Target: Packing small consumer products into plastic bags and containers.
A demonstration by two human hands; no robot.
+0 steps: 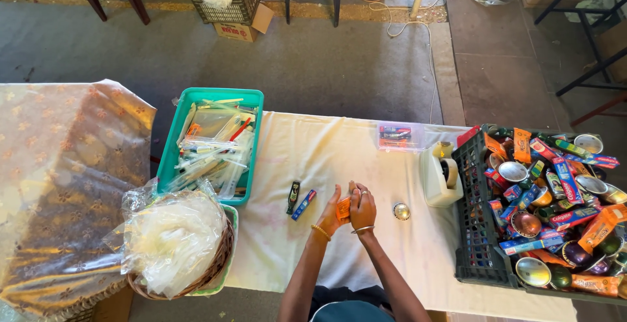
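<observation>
Head view: left hand and right hand both closed on orange packet, table centre. Silver ball at 3 o'clock; blue tube at 9 o'clock.

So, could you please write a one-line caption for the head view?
Both hands, left and right, hold a small orange packet over a white-covered table.

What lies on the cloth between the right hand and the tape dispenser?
In the head view, one small round shiny tin lies between the right hand and the tape dispenser.
</observation>
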